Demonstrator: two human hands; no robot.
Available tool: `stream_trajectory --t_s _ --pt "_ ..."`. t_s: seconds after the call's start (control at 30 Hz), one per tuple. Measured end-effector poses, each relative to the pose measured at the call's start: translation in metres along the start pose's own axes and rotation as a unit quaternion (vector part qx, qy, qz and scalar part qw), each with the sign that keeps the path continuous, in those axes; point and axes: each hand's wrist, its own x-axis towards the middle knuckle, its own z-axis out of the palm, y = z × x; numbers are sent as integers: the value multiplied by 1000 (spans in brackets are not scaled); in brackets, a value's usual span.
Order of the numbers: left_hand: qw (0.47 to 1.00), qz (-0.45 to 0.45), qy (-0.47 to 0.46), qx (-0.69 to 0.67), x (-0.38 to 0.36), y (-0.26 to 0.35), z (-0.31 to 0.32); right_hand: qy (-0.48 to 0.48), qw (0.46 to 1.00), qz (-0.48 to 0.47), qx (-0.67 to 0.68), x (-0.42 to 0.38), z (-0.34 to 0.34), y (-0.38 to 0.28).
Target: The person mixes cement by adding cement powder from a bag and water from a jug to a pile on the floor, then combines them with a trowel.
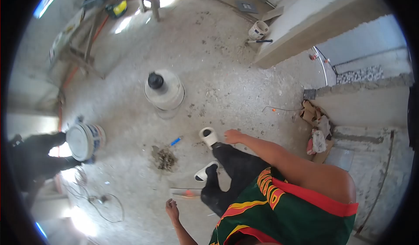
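Underfoot we see a rough grey concrete floor [227, 92], dusty and speckled with mortar crumbs. Our right hand [234, 136] hangs near the centre, fingers loosely curled and holding nothing, just beside the white slipper [209, 137] on our forward foot. Our left hand [172, 209], at about seven o'clock, is half open with fingers slack and also empty; a trowel [185, 193] lies on the floor just beyond it, apart from the fingers. At about nine o'clock from the right hand sits a small heap of mortar [164, 158] with a blue pen-like object [175, 141] near it. Towards twelve o'clock stands a white bucket [165, 90] with a dark cap on top. At nine o'clock of the frame a white-lidded tub [85, 141] lies tilted, with another person's dark sleeve [37, 158] beside it. Loose wire [104, 203] curls at eight o'clock. A plastered wall [318, 18] runs across two o'clock, with crumpled paper scraps [316, 131] against a low ledge at three o'clock.
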Motion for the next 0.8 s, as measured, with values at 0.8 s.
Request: stream_trajectory --t_s 0.8 --pt "962 19 -239 134 2 640 321 170 943 97 269 26 -396 346"
